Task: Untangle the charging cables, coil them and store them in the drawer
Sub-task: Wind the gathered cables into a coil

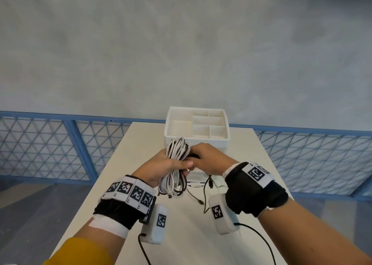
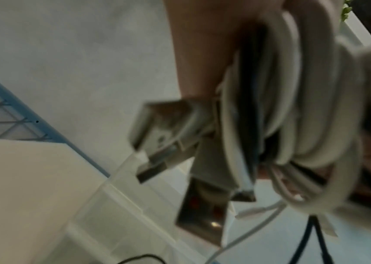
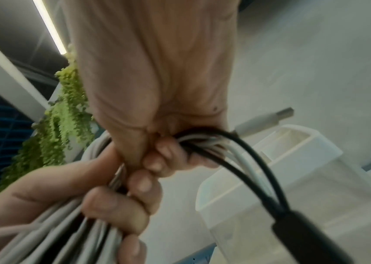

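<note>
Both hands are up over the table (image 1: pixel 157 220), clamped on one bundle of cables (image 1: pixel 177 150), white w/ a few dark strands mixed in. Left hand (image 1: pixel 161 168) has fingers curled round the bundle's middle; loops stick up above the fist and hang in a longer loop below it, so the long axis runs roughly vertical, tipped a bit away from the person. Right hand (image 1: pixel 211 160) closes in from the right, touching the left hand; in the right wrist view its fingers (image 3: pixel 164 151) pinch a black strand and white strands that come out of the bundle. Neither hand is relaxed or empty. Loose ends w/ plugs (image 1: pixel 210 184) dangle under the right hand, near the tabletop; can't tell if they touch it. USB plugs (image 2: pixel 166 135) poke out of the lower loop in the left wrist view, blurred. The white organiser box (image 1: pixel 196 138) w/ open divided compartments sits just beyond the hands, at the far end of the table, dead ahead and lower than the bundle. A drawer front isn't clearly visible from here; the hands hide that part. Prob. step: tidying the tail ends into the coil. Next move hinges on the box lying straight ahead, both hands about equally near.
</note>
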The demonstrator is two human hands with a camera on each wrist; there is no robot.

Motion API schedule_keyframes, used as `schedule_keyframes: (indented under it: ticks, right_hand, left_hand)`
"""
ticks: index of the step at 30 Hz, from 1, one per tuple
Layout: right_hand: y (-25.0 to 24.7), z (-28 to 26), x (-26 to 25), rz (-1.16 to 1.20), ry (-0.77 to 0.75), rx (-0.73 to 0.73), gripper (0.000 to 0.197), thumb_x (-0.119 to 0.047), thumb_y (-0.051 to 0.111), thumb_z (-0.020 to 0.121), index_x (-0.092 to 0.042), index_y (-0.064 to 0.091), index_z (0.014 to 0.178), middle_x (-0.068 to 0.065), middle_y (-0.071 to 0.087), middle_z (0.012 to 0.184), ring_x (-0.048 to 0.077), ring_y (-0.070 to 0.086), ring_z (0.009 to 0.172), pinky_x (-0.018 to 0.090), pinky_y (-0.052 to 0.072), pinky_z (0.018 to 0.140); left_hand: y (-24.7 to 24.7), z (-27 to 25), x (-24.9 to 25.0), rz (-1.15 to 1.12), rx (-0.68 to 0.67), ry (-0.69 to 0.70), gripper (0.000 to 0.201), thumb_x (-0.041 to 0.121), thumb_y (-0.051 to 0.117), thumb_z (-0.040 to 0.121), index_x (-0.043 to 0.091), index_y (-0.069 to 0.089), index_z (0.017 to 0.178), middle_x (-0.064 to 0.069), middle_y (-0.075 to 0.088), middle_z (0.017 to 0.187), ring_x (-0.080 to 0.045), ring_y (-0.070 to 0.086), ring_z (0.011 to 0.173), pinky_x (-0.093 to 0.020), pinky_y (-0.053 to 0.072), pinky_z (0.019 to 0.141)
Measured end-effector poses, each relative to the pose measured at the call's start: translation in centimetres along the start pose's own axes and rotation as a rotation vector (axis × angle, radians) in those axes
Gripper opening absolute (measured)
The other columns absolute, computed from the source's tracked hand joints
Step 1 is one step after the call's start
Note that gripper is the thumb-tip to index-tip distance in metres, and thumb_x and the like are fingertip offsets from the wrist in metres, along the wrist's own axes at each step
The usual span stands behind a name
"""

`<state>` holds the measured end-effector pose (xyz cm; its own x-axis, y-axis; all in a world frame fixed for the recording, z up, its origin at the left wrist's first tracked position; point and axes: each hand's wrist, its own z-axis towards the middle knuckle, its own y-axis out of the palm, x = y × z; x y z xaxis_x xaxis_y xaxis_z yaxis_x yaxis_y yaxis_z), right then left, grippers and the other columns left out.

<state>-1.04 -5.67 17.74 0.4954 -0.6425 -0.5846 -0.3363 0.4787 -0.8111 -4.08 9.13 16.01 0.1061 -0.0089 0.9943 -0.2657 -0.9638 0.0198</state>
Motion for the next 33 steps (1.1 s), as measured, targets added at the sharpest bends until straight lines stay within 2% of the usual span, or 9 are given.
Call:
schedule_keyframes:
  ticks: [3,6,8,12,16,22,24,28,33]
  right_hand:
    - [-0.2,-0.4,0.0,0.093,-0.030,0.036,0.027,-0.021,0.048,0.092,-0.013,0.062,0.113,0.005,0.069,0.104,0.017,0.062,0.093,0.027,0.048,0.084]
    - [-0.4,-1.4,0.4,0.358,-0.021,0.024,0.029,-0.021,0.047,0.094,-0.020,0.048,0.123,-0.007,0.055,0.069,0.000,0.049,0.057,0.012,0.040,0.057]
    - [-0.6,-2.2,1.0,0.563,0.019,-0.010,0.034,-0.020,0.047,0.094,-0.027,0.040,0.127,-0.006,0.052,0.067,0.001,0.049,0.058,0.012,0.038,0.055]
    - [-1.4,-2.3,1.5,0.553,0.002,-0.074,0.024,-0.021,0.039,0.097,-0.018,0.059,0.111,-0.006,0.061,0.078,0.011,0.056,0.084,0.022,0.039,0.081]
    - [-1.0,-1.5,1.5,0.724,0.043,0.073,0.030,-0.017,0.035,0.099,-0.006,0.062,0.107,-0.003,0.055,0.070,0.013,0.050,0.072,0.022,0.037,0.066]
    - [0.7,-0.3,-0.4,0.953,0.068,0.275,0.027,-0.011,0.034,0.098,-0.005,0.059,0.088,0.002,0.045,0.065,0.013,0.043,0.061,0.024,0.036,0.057]
    - [1.1,-0.1,-0.9,0.956,0.064,0.286,0.030,-0.013,0.035,0.098,0.008,0.056,0.097,0.008,0.050,0.073,0.016,0.046,0.066,0.027,0.039,0.061]
    - [1.8,0.3,-1.9,1.060,0.044,0.343,0.030,-0.013,0.034,0.098,0.006,0.055,0.109,0.018,0.062,0.097,0.024,0.060,0.092,0.033,0.048,0.089]
    - [2.4,0.6,-2.4,0.926,0.106,0.392,0.027,-0.015,0.035,0.098,-0.007,0.054,0.116,0.019,0.058,0.117,0.029,0.055,0.113,0.041,0.043,0.104]
  left_hand:
    - [-0.4,0.1,1.4,0.142,-0.002,0.048,0.016,-0.003,0.067,0.076,0.012,0.063,0.080,0.002,0.059,0.055,-0.006,0.054,0.048,-0.019,0.047,0.051]
    - [-1.1,0.3,2.5,0.238,0.048,0.117,0.028,0.001,0.074,0.070,0.020,0.062,0.086,0.003,0.062,0.071,-0.004,0.057,0.059,-0.019,0.047,0.057]
    - [-1.4,0.3,2.8,0.270,0.086,0.148,0.035,0.003,0.077,0.068,0.025,0.060,0.089,0.005,0.063,0.076,-0.007,0.058,0.068,-0.020,0.046,0.062]
    - [-2.0,0.5,2.3,0.220,0.265,0.169,0.021,0.010,0.077,0.069,0.012,0.061,0.083,0.000,0.058,0.065,-0.014,0.053,0.060,-0.026,0.046,0.061]
    - [-1.7,0.8,1.4,0.063,0.373,0.171,0.014,0.009,0.073,0.073,0.010,0.060,0.078,0.005,0.052,0.047,-0.013,0.047,0.048,-0.029,0.050,0.057]
    - [0.4,0.5,-0.4,-0.196,0.261,0.124,0.007,0.006,0.065,0.080,0.010,0.062,0.075,0.003,0.053,0.045,-0.010,0.049,0.040,-0.027,0.054,0.052]
    - [0.3,0.5,-0.6,-0.182,0.243,0.146,0.003,0.008,0.067,0.078,0.009,0.064,0.078,0.000,0.061,0.053,-0.012,0.057,0.047,-0.026,0.052,0.052]
    - [0.0,0.8,-0.3,-0.244,0.174,0.187,0.036,0.012,0.069,0.070,0.005,0.064,0.105,-0.016,0.067,0.101,-0.026,0.064,0.095,-0.040,0.052,0.089]
    - [0.3,0.8,-0.6,-0.341,0.028,0.214,0.030,0.008,0.066,0.076,0.010,0.063,0.105,-0.003,0.074,0.089,-0.015,0.069,0.087,-0.026,0.056,0.075]
